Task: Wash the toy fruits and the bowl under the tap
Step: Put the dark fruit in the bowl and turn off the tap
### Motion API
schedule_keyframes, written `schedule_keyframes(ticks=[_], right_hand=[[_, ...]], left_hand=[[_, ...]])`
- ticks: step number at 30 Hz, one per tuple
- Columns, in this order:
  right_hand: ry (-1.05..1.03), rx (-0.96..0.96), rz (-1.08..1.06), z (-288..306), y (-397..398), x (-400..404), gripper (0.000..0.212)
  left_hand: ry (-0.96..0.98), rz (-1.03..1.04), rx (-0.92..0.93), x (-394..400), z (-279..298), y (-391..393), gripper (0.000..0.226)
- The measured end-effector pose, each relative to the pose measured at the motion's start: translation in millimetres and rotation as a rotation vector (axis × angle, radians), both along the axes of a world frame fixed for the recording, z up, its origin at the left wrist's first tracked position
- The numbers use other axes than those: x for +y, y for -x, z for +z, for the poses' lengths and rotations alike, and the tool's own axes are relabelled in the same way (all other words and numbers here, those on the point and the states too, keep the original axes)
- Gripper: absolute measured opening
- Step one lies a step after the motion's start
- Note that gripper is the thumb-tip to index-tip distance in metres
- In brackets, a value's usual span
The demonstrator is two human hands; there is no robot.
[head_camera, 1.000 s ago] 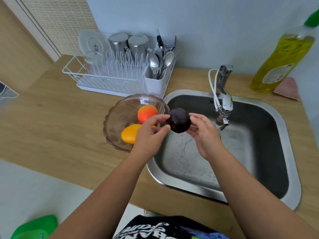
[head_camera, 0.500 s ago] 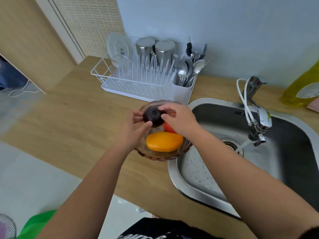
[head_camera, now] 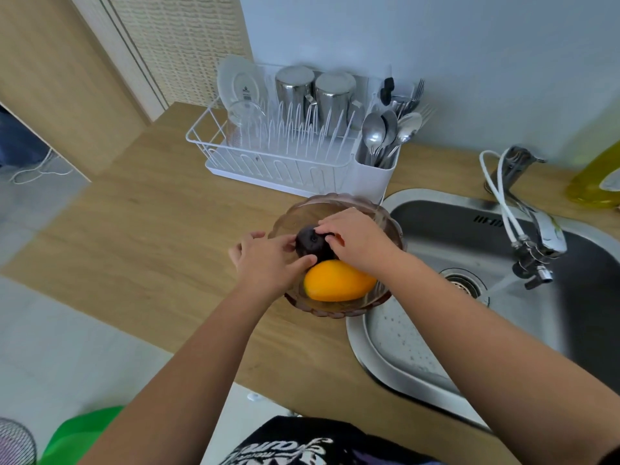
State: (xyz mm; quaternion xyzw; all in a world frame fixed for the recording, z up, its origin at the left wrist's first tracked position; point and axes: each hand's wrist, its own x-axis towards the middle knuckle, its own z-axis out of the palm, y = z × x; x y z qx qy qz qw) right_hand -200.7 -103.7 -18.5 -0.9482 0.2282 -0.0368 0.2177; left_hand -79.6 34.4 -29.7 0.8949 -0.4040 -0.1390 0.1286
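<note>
A brownish glass bowl (head_camera: 339,204) stands on the wooden counter just left of the steel sink (head_camera: 503,330). Inside it lies a yellow-orange toy mango (head_camera: 339,280). A dark purple toy fruit (head_camera: 310,243) sits low in the bowl, held between my left hand (head_camera: 268,263) and my right hand (head_camera: 355,236). A sliver of a red-orange toy fruit (head_camera: 339,239) shows under my right fingers. The tap (head_camera: 543,236) over the sink runs a thin stream of water.
A white dish rack (head_camera: 285,156) with a plate, steel cups and a cutlery holder stands behind the bowl. A yellow dish soap bottle (head_camera: 593,182) is at the far right. The counter's front edge runs below my forearms; a green object (head_camera: 80,431) lies on the floor.
Both hands have carried the dark purple fruit from over the sink leftward and lowered it into the bowl. The camera view has shifted left.
</note>
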Motion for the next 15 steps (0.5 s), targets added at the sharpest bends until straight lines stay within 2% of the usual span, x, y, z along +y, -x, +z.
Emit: schedule_keyframes(ticks=[3, 7, 11, 15], right_hand=[[-0.011, -0.009, -0.011, -0.6, 0.3, 0.1, 0.036], [-0.062, -0.166, -0.143, 7.1, 13.3, -1.0, 0.038], [-0.096, -0.232, -0.301, 21.4, 47.7, -1.4, 0.034], [-0.122, -0.269, -0.436, 38.8, 91.4, -3.6, 0.026]], left_hand=[[-0.01, -0.002, 0.003, -0.1, 1.0, -1.3, 0.06], [0.001, -0.001, -0.001, -1.3, 6.4, -3.3, 0.064], [0.047, -0.004, 0.001, -9.5, 17.6, 0.2, 0.051], [0.22, -0.103, -0.033, -31.2, 36.4, 26.5, 0.037]])
